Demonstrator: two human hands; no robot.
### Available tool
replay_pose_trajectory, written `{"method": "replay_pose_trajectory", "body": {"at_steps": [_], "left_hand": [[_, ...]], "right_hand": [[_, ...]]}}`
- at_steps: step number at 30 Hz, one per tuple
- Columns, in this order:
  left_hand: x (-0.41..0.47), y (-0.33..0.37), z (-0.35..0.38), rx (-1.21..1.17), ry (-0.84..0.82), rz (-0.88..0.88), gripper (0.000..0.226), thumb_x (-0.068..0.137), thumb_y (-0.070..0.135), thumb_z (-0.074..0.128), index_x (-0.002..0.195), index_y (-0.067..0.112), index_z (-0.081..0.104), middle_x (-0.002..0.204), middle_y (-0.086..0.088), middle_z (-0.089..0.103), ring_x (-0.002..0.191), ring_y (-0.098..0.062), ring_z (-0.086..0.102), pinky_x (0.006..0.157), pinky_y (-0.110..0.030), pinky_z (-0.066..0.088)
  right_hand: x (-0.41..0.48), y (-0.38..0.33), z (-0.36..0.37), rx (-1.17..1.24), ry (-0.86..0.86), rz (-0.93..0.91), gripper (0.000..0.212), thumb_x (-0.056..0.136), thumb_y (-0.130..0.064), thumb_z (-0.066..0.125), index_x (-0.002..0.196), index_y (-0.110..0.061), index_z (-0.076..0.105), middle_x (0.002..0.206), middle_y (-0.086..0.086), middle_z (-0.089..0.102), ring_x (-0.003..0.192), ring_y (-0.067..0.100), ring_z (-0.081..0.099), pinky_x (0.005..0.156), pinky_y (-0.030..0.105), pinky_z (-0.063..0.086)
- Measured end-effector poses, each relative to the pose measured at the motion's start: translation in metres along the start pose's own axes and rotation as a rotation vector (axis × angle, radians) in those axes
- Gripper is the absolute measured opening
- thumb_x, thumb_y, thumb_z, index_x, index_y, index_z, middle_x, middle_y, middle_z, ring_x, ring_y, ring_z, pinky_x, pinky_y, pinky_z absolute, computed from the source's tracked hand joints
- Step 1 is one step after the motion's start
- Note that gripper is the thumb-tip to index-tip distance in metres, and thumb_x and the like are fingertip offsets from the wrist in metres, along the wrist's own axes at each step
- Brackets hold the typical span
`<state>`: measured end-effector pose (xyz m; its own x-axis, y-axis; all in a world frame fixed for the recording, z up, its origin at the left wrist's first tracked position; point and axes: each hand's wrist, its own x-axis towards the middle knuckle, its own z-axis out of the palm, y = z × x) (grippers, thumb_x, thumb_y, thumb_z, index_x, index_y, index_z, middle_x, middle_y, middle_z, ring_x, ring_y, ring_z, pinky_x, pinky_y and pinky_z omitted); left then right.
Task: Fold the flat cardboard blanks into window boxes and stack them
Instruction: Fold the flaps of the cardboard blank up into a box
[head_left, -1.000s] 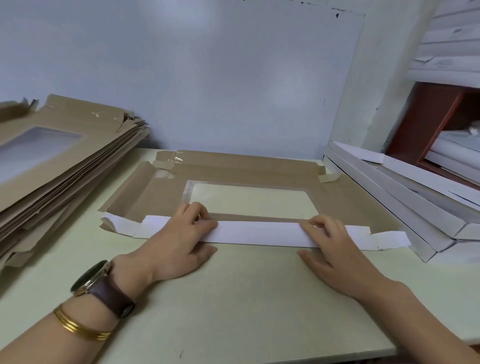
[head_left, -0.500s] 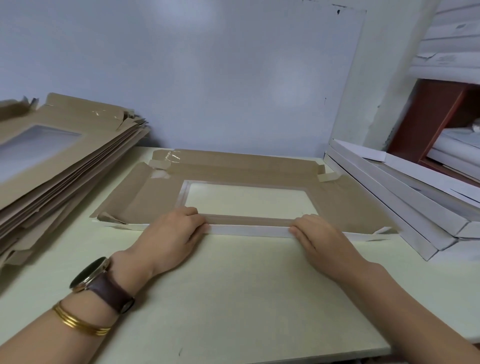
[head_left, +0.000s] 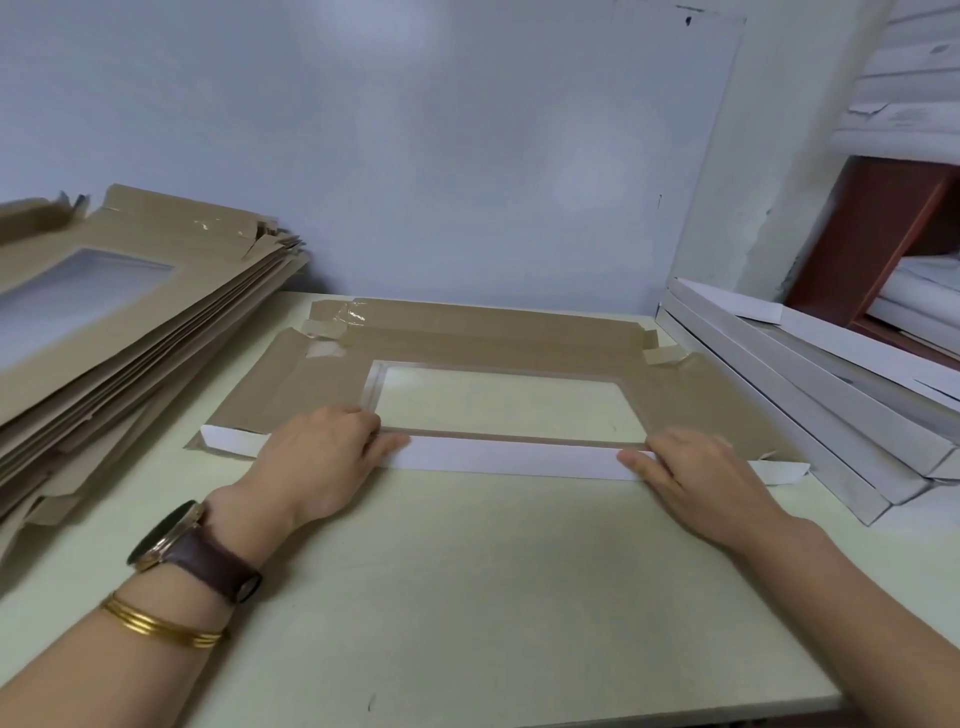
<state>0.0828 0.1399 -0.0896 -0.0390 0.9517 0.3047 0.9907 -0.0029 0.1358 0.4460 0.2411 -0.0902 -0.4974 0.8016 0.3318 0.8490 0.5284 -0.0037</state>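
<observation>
Left hand (head_left: 322, 457) and right hand (head_left: 701, 480), set well apart, are pressing palms-down on the white near flap (head_left: 504, 457) of the brown window blank (head_left: 519, 338) lying mid-frame on the table (head_left: 467, 597); flat blanks (head_left: 130, 322) are sitting upper left, folded boxes (head_left: 779, 410) at right.

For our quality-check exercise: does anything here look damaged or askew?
Yes. The centre blank has crinkled film at its far-left corner; the pile on the left is splayed, corner flaps bent.
</observation>
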Motion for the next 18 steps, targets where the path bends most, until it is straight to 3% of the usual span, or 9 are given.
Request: {"method": "replay_pose_trajectory", "body": {"at_steps": [4,9,14,18], "left_hand": [[-0.002,-0.021,-0.01,-0.036,-0.037,-0.075,0.055,0.091,0.065,0.033,0.066,0.018,0.049,0.069,0.005,0.054,0.073,-0.022,0.051,0.064,-0.036,0.041],[-0.004,-0.043,-0.019,0.008,-0.048,-0.186,0.07,0.077,0.081,0.036,0.06,0.014,0.047,0.059,0.002,0.054,0.065,-0.016,0.052,0.054,-0.031,0.033],[-0.004,-0.055,-0.018,-0.027,-0.046,-0.188,0.079,0.063,0.088,0.027,0.059,0.012,0.046,0.054,0.0,0.051,0.064,-0.019,0.053,0.056,-0.031,0.037],[-0.005,-0.062,-0.015,-0.007,-0.057,-0.166,0.078,0.064,0.088,0.02,0.062,0.016,0.052,0.06,0.002,0.055,0.069,-0.02,0.055,0.066,-0.033,0.046]], "right_hand": [[-0.009,0.029,-0.006,-0.015,-0.038,0.06,0.058,0.088,-0.062,0.016,0.073,-0.016,0.049,0.071,-0.004,0.05,0.077,0.019,0.05,0.074,0.037,0.036],[-0.017,0.052,-0.008,-0.052,-0.053,0.126,0.059,0.09,-0.06,0.02,0.077,-0.014,0.054,0.072,-0.005,0.052,0.079,0.019,0.05,0.076,0.036,0.036],[-0.013,0.058,-0.008,-0.085,-0.059,0.096,0.062,0.087,-0.063,0.018,0.072,-0.013,0.052,0.069,-0.003,0.053,0.075,0.021,0.051,0.073,0.037,0.039],[-0.014,0.068,-0.008,-0.037,-0.079,0.066,0.061,0.086,-0.065,0.013,0.074,-0.018,0.05,0.072,-0.005,0.053,0.079,0.019,0.052,0.077,0.037,0.04]]}}
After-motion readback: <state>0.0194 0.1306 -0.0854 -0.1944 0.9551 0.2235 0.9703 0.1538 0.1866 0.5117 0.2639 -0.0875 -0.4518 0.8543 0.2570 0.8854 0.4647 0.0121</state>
